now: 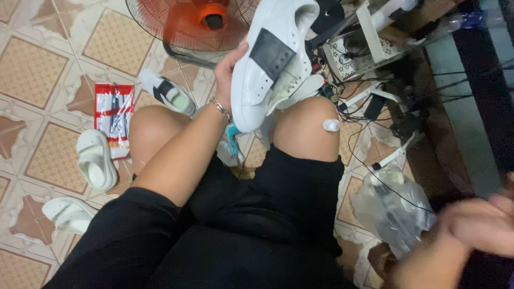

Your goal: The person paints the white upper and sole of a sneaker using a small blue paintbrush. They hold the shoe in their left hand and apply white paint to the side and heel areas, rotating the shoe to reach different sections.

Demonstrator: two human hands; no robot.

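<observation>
Blurred right hand (484, 225) at frame's lower right, beside a clear plastic bag (393, 206); grip cannot be told. Left hand (230, 75) clasps the white leather sneaker with black side patch (273, 59) above the knees. Advisable: brace the shoe against a knee for steadiness.

Left hand (231, 75) raised ahead of the knees, wrist bent, fingers wrapped in a firm grip. Right hand (484, 225) low at right, blurred, pose unclear.

Worn patterned floor tiles (48, 69), orange fan (195, 24)
</observation>
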